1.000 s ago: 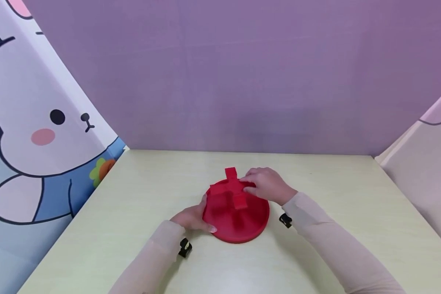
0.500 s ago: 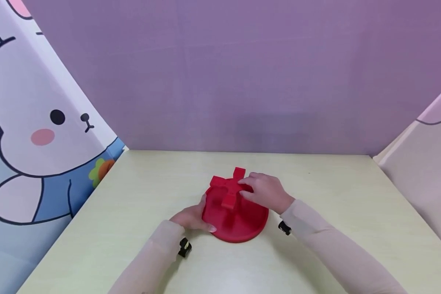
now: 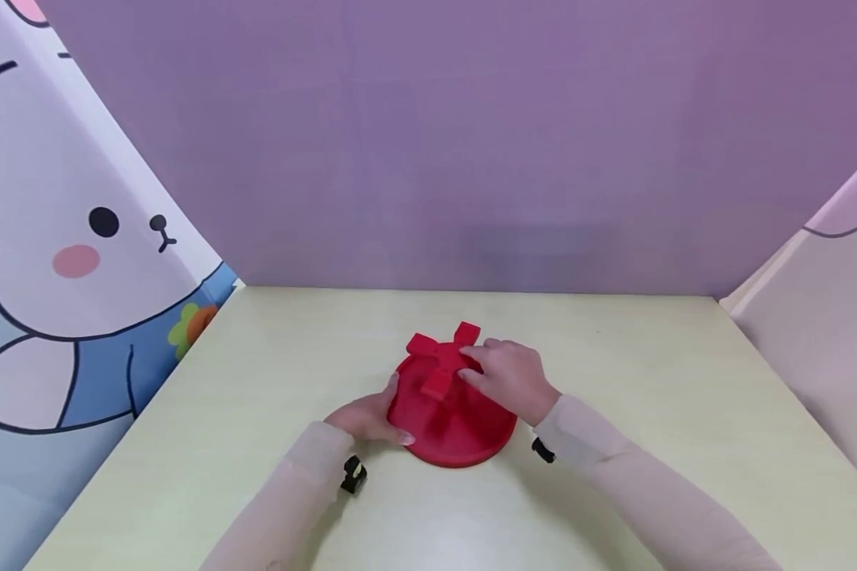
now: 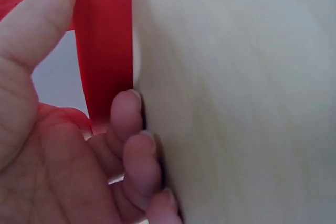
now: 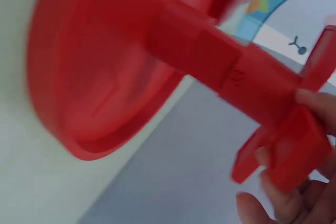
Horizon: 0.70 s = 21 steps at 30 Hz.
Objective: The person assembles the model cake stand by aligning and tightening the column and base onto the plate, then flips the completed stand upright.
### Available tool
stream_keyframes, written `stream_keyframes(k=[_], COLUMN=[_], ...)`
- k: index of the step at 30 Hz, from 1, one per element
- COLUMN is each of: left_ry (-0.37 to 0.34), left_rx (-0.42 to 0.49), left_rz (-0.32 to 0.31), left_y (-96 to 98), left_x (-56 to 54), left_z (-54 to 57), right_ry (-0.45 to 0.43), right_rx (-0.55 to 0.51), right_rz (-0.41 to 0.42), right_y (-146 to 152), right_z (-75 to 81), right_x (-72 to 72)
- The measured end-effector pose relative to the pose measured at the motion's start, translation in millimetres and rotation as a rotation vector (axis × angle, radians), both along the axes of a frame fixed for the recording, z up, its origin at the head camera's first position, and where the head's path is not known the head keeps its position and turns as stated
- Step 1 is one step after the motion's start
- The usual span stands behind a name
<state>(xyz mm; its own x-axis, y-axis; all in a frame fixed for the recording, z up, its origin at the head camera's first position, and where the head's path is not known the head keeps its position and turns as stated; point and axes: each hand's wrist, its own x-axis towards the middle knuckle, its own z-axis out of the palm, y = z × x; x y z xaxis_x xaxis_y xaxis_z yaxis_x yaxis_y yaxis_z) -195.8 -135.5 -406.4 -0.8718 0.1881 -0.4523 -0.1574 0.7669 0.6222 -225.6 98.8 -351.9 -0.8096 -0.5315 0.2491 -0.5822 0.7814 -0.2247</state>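
On the table stands a red round base (image 3: 474, 436) with a raised rim. A short red post (image 5: 191, 40) rises from its middle, as the right wrist view shows. Topping the post is a red cross-shaped piece (image 3: 444, 358) with blocky arms. My left hand (image 3: 367, 416) grips the left edge of the base, thumb and fingers spread along the rim. My right hand (image 3: 517, 377) pinches the right arm (image 5: 294, 153) of the cross between thumb and fingers. That arm is mostly hidden by the hand in the head view.
The pale wooden table (image 3: 314, 341) extends around the base. A purple backdrop (image 3: 428, 159) rises behind it. To the left is a panel with a cartoon rabbit (image 3: 36, 262), and a pale panel (image 3: 828, 317) stands at the right. Black wrist straps (image 3: 354, 474) hang under both sleeves.
The cross-shaped top has turned clockwise as seen from above, its near arm swinging left and its far arm right. My right hand moves slightly with it. My left hand keeps its grip.
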Motion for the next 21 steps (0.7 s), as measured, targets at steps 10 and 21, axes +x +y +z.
stream_keyframes(k=[10,21], left_ry=[-0.057,-0.185], left_rx=[0.041,0.261], left_rz=[-0.002,0.182], left_y=[-0.4,-20.1], left_x=[-7.4,-11.7], left_z=[-2.4,7.3], right_ry=[-0.111,-0.581], right_rx=[-0.473,-0.573], right_rz=[-0.086,-0.280], right_y=[30.1,64.6], right_z=[-3.7,-36.2], right_x=[-10.8,-25.8])
